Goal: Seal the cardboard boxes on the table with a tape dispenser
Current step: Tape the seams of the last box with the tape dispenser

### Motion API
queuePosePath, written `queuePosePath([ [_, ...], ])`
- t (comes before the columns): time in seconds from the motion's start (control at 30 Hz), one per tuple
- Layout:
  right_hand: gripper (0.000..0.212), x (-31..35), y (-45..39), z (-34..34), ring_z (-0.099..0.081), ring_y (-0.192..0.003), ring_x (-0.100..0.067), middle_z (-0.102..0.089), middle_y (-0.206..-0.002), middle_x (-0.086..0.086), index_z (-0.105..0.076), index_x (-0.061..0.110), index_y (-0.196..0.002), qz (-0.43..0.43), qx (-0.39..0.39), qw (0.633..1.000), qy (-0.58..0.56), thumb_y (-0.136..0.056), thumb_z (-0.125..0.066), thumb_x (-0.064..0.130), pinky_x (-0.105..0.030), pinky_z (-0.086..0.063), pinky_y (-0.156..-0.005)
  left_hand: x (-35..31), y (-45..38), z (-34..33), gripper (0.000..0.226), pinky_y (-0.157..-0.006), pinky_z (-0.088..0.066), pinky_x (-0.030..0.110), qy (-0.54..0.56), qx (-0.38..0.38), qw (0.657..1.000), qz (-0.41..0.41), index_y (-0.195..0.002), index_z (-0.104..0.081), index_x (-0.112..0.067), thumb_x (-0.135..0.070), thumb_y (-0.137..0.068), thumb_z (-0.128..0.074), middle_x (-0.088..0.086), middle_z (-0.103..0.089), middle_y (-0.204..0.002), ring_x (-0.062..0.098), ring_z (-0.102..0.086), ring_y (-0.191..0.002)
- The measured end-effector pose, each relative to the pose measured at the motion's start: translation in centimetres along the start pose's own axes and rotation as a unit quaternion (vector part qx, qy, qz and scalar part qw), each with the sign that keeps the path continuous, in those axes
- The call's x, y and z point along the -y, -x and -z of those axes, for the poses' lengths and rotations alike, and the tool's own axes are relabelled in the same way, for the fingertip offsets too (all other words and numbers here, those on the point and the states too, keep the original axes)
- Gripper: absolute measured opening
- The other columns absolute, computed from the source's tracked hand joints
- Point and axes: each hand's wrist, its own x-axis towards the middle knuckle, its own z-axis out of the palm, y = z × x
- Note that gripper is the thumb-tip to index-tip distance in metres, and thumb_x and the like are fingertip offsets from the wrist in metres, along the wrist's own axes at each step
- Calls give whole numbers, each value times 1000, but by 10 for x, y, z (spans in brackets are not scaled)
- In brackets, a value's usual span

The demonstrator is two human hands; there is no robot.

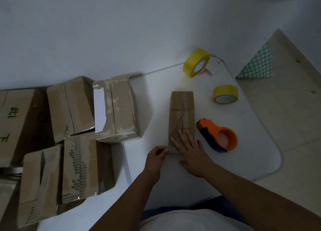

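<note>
A narrow cardboard box (182,112) lies on the white table (243,152), its long side running away from me. My right hand (190,152) lies flat with straight fingers on the box's near end. My left hand (156,157) pinches the box's near left corner with curled fingers. An orange and blue tape dispenser (218,135) lies on the table just right of the box, untouched. Two yellow tape rolls stand further back, one (225,94) to the right and one (196,63) near the wall.
Several worn cardboard boxes crowd the left side: a taped one (116,109) closest to the narrow box, others (83,166) nearer me. The table's rounded edge (278,163) is at the right, with tiled floor (295,109) beyond. A white wall rises behind.
</note>
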Motion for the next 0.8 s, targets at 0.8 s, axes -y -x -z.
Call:
queuePosePath([
  [0.8, 106, 1, 3, 4, 36, -140, -23, 44, -149, 4, 33, 39, -142, -7, 3, 1000, 2, -90, -60, 36, -60, -14, -115, -27, 31, -5, 45, -87, -34, 4, -415, 63, 888, -189, -143, -52, -16, -6, -99, -44, 6, -65, -129, 19, -61, -113],
])
